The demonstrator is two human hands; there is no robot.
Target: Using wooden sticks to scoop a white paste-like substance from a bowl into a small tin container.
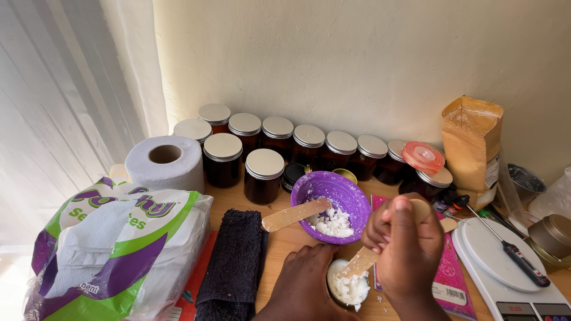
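My left hand [303, 279] wraps around a small round container [350, 289] filled with white crumbly wax-like flakes, low on the wooden table. My right hand [407, 246] grips a flat wooden stick [364, 260] whose tip is pressed into the white flakes. Just behind stands a purple bowl [342, 193] with more white flakes, and a second wooden stick [294, 214] rests across its left rim.
Several dark jars with silver lids [264, 172] line the wall. A toilet roll [165, 159], a plastic pack of paper rolls [113, 249] and a dark towel [235, 261] lie left. A brown paper bag [473, 145], a white scale [505, 267] and a probe thermometer [511, 249] sit right.
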